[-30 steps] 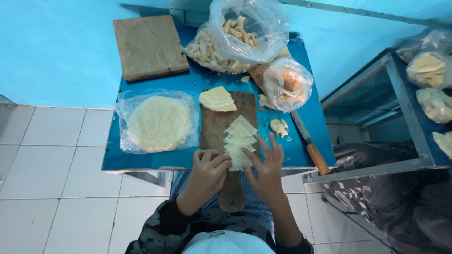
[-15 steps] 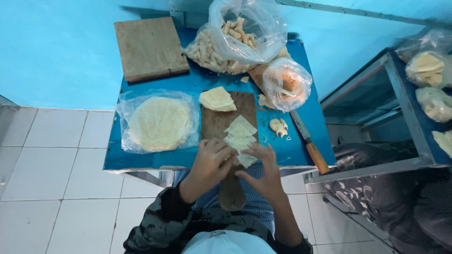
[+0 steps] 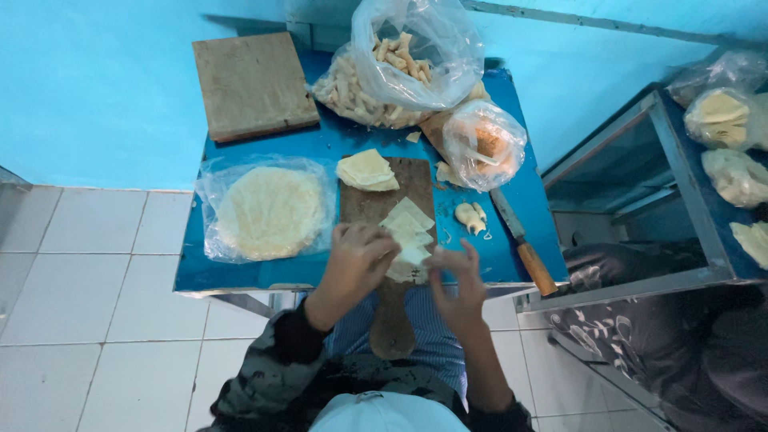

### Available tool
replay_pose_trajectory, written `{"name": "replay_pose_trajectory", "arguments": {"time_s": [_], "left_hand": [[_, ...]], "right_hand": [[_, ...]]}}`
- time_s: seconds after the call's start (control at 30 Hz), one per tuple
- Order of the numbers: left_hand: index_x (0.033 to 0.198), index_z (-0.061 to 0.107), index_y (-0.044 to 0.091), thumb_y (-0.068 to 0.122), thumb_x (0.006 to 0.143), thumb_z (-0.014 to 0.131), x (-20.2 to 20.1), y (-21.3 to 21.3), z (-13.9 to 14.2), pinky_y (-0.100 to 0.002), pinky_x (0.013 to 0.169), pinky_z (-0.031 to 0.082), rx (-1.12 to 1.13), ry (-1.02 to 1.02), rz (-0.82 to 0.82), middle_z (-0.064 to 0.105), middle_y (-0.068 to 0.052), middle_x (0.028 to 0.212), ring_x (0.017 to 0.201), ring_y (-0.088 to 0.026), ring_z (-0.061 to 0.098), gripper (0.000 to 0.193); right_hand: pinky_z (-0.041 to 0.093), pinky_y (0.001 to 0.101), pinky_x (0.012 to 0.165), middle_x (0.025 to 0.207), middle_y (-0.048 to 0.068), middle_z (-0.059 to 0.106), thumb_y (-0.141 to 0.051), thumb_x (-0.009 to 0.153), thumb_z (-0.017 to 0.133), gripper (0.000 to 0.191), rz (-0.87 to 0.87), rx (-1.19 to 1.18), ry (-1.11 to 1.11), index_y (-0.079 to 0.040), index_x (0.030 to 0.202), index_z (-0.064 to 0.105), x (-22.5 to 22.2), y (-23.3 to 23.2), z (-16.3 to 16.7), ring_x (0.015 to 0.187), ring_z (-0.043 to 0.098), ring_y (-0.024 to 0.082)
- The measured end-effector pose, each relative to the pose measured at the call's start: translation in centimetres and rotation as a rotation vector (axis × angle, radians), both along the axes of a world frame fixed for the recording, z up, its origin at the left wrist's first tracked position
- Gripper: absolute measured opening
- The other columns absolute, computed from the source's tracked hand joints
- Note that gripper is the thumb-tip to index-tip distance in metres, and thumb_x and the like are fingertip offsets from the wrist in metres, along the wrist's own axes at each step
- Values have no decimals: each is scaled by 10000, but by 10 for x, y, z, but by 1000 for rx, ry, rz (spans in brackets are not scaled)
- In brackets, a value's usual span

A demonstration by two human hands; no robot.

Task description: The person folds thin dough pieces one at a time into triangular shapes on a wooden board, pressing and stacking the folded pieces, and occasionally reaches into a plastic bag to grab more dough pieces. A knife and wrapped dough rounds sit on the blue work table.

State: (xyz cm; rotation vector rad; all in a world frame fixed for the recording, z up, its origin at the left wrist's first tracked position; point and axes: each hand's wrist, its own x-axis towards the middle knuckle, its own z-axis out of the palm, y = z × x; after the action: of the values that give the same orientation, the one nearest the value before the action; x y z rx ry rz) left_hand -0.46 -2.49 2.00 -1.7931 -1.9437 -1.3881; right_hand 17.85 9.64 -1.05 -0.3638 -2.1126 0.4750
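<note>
Your left hand pinches the top dough square on the board; your right hand hovers beside it, fingers spread, holding nothing. The squares overlap near the board's edge, so a hasty pull could tear one or drag others off.

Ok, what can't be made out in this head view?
- Left hand covers part of the cut dough sheets; its grip is hidden.
- Orange contents of the small plastic bag: blurred by plastic.
- Knife blade tip: hidden under that bag.
- Paddle board handle end: against clothing, unclear.
</note>
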Motion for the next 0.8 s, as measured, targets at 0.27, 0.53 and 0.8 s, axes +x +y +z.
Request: {"name": "replay_pose_trajectory", "arguments": {"time_s": [0.27, 0.53, 0.8], "left_hand": [[917, 732, 128, 113, 795, 772, 10, -34, -8, -494, 953, 379, -62, 105, 39, 690, -22, 1057, 1071, -256, 620, 129], [901, 736, 93, 216, 781, 828, 16, -36, 0, -519, 920, 370, -48, 105, 34, 699, -54, 1066, 1059, -271, 610, 195], [807, 722, 105, 207, 848, 783, 5, -21, -3, -558, 964, 378, -133, 272, 13, 680, -34, 894, 968, -252, 613, 126]], "right_hand": [[317, 611, 1207, 1036, 19, 754, 116, 812, 720, 458, 125, -21, -80, -84, 1196, 571, 12, -9, -17, 1062, 729, 232], [237, 663, 1234, 1036, 73, 743, 99, 660, 602, 553, 169, -70, -104, -97, 1176, 595, 23, -14, -1, 1093, 707, 301], [277, 621, 1269, 1102, 65, 742, 53, 821, 623, 432, 97, -222, 13, -104, 1221, 580, 29, -13, 1, 1160, 706, 259]]}}
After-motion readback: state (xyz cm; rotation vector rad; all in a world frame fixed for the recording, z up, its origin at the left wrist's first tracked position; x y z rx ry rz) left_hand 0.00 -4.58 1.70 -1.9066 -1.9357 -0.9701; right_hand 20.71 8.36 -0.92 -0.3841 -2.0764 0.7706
